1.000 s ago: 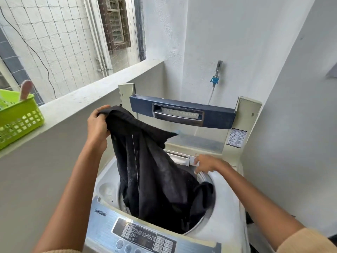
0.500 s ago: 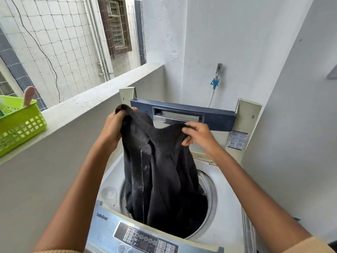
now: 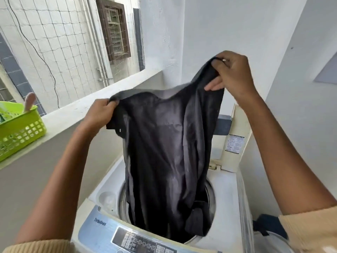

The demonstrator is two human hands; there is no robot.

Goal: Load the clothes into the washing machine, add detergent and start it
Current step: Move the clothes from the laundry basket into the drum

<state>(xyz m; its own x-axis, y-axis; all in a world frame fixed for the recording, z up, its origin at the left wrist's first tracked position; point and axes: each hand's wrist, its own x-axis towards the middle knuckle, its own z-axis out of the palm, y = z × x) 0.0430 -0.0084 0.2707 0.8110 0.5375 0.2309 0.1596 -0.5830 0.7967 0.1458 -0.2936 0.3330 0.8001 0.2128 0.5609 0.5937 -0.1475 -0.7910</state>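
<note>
Above the washing machine point(image 3: 226, 212) drum opening, a black garment point(image 3: 164, 152) hangs spread, hem inside. Left hand point(image 3: 101, 114) fingers curl pinching one top corner. Right hand point(image 3: 232, 73) pinches the other, higher.

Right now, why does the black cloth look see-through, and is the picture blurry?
Head view: light from behind shines through the thin black cloth, greying its middle; head view: its edge by the left hand is slightly smeared; the wide lens bows the washing machine sides.

head view | worn on head; faces forward and down | near, above washing machine point(image 3: 225, 201)
</note>
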